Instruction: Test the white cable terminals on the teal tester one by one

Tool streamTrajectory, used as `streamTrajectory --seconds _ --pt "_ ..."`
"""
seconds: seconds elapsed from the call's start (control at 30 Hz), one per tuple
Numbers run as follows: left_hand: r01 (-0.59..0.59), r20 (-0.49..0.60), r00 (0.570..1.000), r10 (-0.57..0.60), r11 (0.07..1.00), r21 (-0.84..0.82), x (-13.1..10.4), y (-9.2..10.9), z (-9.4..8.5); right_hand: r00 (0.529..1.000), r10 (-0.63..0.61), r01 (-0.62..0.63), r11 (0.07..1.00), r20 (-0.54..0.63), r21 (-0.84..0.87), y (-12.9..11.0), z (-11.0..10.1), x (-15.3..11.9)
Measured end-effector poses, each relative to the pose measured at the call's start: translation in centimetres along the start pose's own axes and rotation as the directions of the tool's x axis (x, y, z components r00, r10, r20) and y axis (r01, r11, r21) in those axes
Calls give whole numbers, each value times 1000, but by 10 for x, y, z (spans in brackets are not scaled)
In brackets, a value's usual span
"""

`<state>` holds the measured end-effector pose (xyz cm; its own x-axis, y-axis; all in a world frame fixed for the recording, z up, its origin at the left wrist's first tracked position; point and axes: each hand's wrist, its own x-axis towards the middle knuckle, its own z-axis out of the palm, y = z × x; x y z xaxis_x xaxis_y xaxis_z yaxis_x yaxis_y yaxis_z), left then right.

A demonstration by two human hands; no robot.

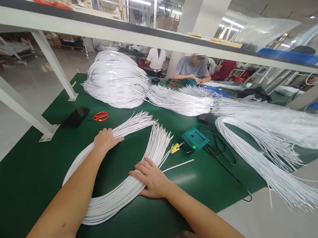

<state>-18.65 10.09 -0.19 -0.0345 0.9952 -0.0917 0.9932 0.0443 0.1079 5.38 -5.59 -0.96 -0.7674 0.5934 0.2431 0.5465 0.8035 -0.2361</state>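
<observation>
A thick bundle of white cables (113,203) lies bent in a U on the green tabletop, its curve to the left and its loose ends (161,137) to the right. My left hand (105,141) is closed over the far arm of the bundle, thumb pointing right. Over the near arm lies my right hand (153,179), its fingers bent across the cables. One single cable (178,165) sticks out past my right hand. Just right of the ends are a yellow clip (175,148) and a teal box (195,140) with a green dot and black leads.
Red-handled snips (101,116) and a black phone (75,117) lie at the far left, near the white shelf legs (55,64). Large cable heaps (115,78) line the back. Another cable bundle (248,156) overhangs the right edge. A person in grey (192,71) works opposite.
</observation>
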Motion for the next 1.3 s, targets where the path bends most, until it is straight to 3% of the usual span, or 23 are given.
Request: streamTrajectory --seconds 0.47,0.7,1.0,1.07,1.17,1.23,1.3 --pt "-23 -67 997 24 1000 14 -5 3 0 999 11 -10 999 -31 33 -2 -1 -1" --pt "-53 -178 983 49 998 -20 -7 6 9 1000 6 -6 1000 -20 20 2 4 -2" --pt "11 -190 982 -13 1000 -14 -14 16 6 1000 -2 4 997 -21 73 3 8 -4" --pt "22 -184 983 -18 1000 16 -17 18 1 999 -43 40 993 25 112 4 -2 -6" --pt "45 -175 984 -38 998 40 -31 28 -7 987 -117 99 982 111 158 21 -37 -16" --pt "52 -124 991 -58 998 -45 -51 41 -12 995 -36 23 991 97 128 48 -68 -30" --pt "-68 -12 998 67 984 -166 -80 59 -13 991 83 -88 995 106 51 84 -99 -52"
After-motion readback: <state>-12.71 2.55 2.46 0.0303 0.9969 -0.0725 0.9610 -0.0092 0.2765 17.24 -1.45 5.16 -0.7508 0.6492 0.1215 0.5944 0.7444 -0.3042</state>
